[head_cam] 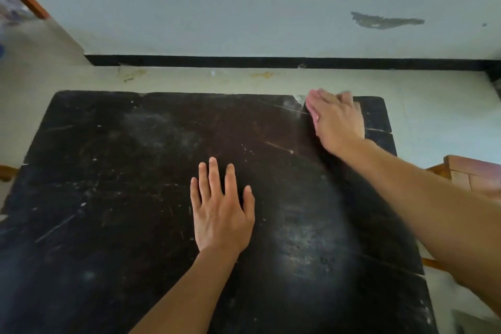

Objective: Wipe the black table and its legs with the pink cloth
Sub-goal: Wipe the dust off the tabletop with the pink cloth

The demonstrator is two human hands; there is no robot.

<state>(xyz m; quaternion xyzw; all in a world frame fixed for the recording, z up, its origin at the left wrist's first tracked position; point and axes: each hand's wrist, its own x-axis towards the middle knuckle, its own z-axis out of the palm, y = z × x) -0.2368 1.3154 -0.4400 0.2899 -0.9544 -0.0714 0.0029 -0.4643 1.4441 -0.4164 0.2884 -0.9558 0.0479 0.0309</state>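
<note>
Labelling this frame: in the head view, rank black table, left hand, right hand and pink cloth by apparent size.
1. black table.
2. left hand and right hand: alike; left is nearer, so unranked.
3. pink cloth, mostly hidden.

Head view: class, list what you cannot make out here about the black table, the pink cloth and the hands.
- Legs: hidden under the black table top, head view.
- Most of the pink cloth: covered by the right hand, head view; only a blurred edge shows.
- Table's near edge: cut off by the frame's bottom.
- The wooden furniture: cut by the right frame edge.
</note>
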